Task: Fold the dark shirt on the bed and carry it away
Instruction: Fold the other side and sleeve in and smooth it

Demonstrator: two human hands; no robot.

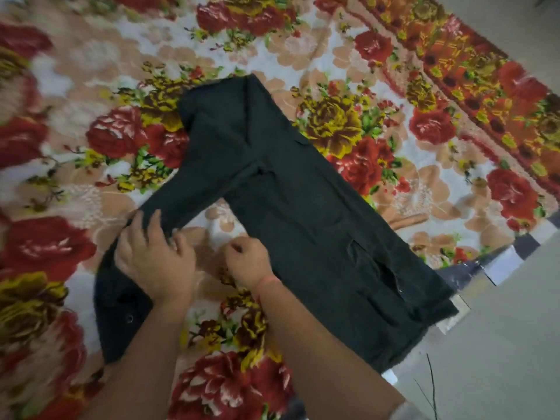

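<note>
The dark shirt [297,213] lies flat on the bed, its body folded into a long strip running from upper left to the bed's lower right edge. One long sleeve stretches out toward the lower left. My left hand [154,256] rests on that sleeve near the cuff, fingers spread over the fabric. My right hand [247,260] is beside it with fingers curled, at the edge of the shirt's body; whether it pinches any fabric is unclear. A thin orange band circles my right wrist.
The bed is covered by a floral blanket [357,122] in red, yellow and peach. Its edge runs diagonally at the right, with pale floor [500,344] beyond. A thin dark wire [431,386] lies on the floor at lower right.
</note>
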